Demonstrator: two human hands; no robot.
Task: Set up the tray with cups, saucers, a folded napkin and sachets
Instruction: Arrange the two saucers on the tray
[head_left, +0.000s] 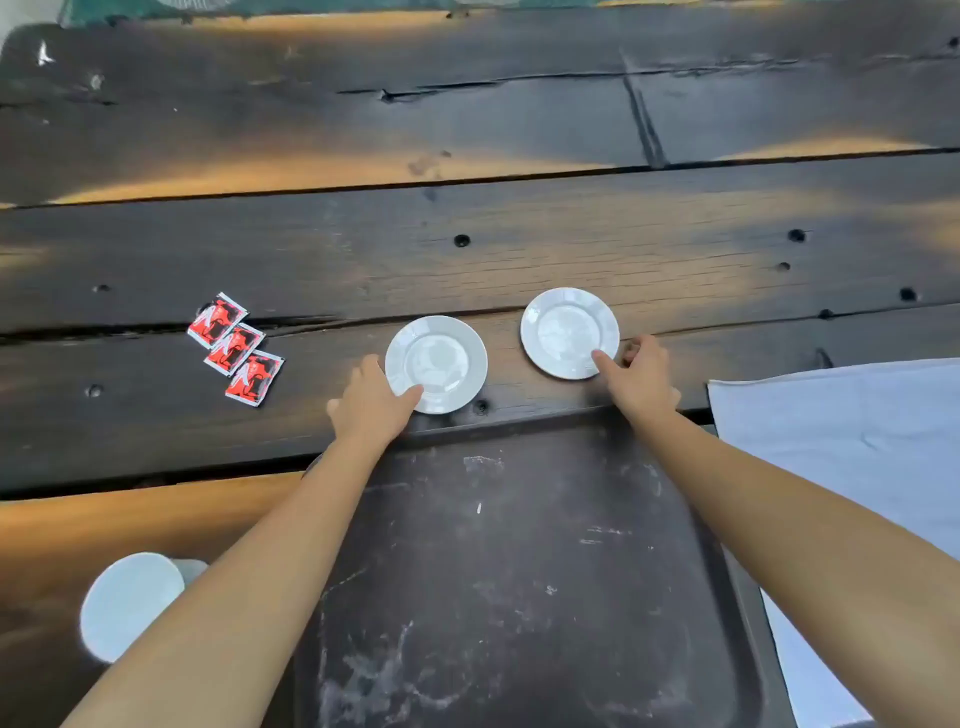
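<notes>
Bordering the scuffed tray (519, 571), the dark plank table (519, 249) shows cracks.

The left arm (249, 571) hides part of the white cup (124, 603), and the picture's edges cut off the tray (519, 571) and napkin (857, 441).

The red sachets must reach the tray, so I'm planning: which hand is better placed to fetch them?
Probably left. The left hand, holding the left saucer, is on the side where the red sachets lie; the right hand holds the right saucer, farther from them.
</notes>
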